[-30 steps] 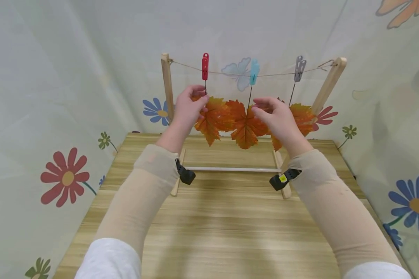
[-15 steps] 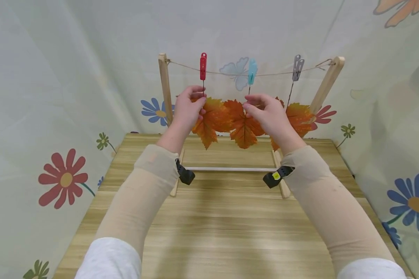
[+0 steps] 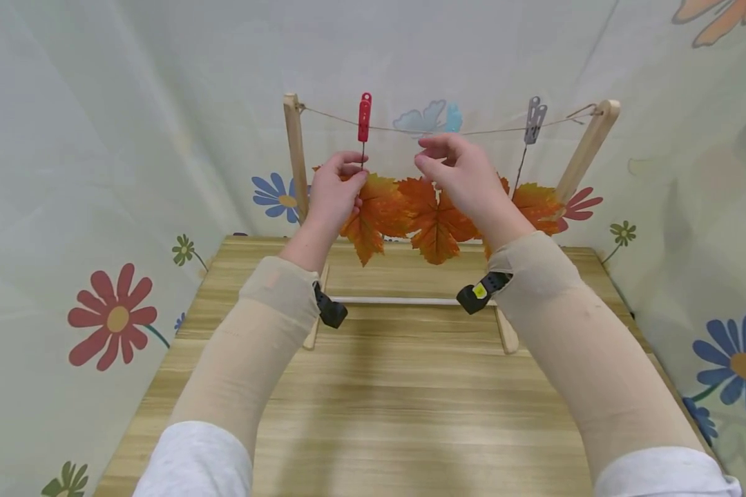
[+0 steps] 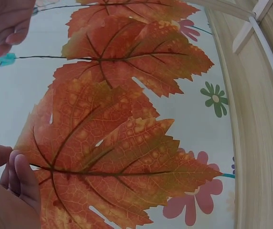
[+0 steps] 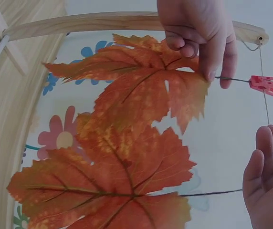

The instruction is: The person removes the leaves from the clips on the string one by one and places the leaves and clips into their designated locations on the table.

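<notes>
In the head view my left hand (image 3: pixel 336 190) pinches the thin dark stem of the left orange maple leaf (image 3: pixel 373 217). A red clothespin (image 3: pixel 364 117) clips that stem to the twine above. My right hand (image 3: pixel 463 172) is raised in front of the middle stem, fingers loosely bent and holding nothing. Behind it, the light blue clothespin (image 3: pixel 453 117) shows only its top. The middle leaf (image 3: pixel 438 228) hangs below. In the right wrist view, the left fingers (image 5: pixel 213 62) meet the stem where it joins the leaf. A grey clothespin (image 3: pixel 534 121) carries a third leaf (image 3: pixel 534 207).
The twine (image 3: pixel 398 129) runs between two wooden posts (image 3: pixel 295 152) of a stand. A white rod (image 3: pixel 398 301) joins the stand's feet on the wood-grain table (image 3: pixel 379 400). A flower-printed curtain (image 3: pixel 161 138) surrounds the table.
My right hand has moved left and up, from beside the middle leaf's stem to just below the twine, now covering most of the blue clothespin. The left hand keeps its pinch.
</notes>
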Action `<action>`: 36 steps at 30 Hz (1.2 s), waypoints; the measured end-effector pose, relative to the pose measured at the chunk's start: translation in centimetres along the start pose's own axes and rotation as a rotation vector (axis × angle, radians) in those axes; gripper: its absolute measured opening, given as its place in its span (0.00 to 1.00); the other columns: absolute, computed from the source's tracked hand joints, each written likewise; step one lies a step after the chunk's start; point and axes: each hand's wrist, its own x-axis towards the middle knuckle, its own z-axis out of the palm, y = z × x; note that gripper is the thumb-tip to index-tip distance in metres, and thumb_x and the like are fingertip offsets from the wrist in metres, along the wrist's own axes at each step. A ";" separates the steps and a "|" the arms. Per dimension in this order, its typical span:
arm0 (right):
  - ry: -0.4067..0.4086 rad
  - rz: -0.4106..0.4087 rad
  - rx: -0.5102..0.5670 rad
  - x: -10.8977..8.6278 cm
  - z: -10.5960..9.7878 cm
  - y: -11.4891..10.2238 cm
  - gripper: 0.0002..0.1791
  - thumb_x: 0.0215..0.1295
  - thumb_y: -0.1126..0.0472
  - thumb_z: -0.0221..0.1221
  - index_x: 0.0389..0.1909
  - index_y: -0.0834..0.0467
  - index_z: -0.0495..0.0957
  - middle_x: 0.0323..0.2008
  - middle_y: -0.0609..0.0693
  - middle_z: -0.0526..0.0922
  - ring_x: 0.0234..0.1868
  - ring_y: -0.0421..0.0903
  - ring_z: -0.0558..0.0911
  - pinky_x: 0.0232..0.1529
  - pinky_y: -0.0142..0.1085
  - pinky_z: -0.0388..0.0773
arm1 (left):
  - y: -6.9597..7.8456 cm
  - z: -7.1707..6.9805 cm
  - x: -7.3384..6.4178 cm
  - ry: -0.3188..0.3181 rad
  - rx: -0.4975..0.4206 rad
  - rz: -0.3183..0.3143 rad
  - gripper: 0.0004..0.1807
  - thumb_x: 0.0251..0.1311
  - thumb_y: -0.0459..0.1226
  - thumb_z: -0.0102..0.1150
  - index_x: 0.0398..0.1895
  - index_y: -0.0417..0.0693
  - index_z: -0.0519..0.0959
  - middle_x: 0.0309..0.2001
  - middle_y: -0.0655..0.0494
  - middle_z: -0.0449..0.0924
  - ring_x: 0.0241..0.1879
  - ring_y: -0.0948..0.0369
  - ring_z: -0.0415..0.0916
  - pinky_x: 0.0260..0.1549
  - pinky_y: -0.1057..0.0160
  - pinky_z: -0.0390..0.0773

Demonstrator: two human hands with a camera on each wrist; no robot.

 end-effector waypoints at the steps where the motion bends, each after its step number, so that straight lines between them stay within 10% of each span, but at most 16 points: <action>1: 0.000 -0.005 0.000 0.2 0.1 -0.3 0.24 0.66 0.50 0.55 0.61 0.52 0.69 0.46 0.48 0.76 0.42 0.51 0.77 0.47 0.39 0.74 | 0.0 0.0 0.0 0.002 0.004 0.003 0.14 0.65 0.38 0.54 0.53 0.55 0.75 0.44 0.56 0.75 0.18 0.59 0.67 0.20 0.67 0.75; 13: -0.003 0.021 0.007 2.2 0.8 -3.1 0.26 0.66 0.48 0.55 0.64 0.46 0.67 0.51 0.45 0.76 0.39 0.47 0.78 0.41 0.37 0.73 | 0.1 -0.1 0.0 0.017 0.080 0.056 0.12 0.65 0.37 0.55 0.50 0.53 0.76 0.40 0.52 0.75 0.39 0.57 0.72 0.34 0.64 0.75; 36: -0.062 0.016 -0.013 4.7 3.0 -6.3 0.32 0.65 0.49 0.56 0.69 0.44 0.59 0.61 0.42 0.70 0.36 0.47 0.79 0.36 0.36 0.73 | 0.0 -0.2 -0.2 0.005 0.075 0.071 0.12 0.64 0.37 0.56 0.50 0.52 0.76 0.39 0.51 0.76 0.42 0.59 0.73 0.43 0.63 0.74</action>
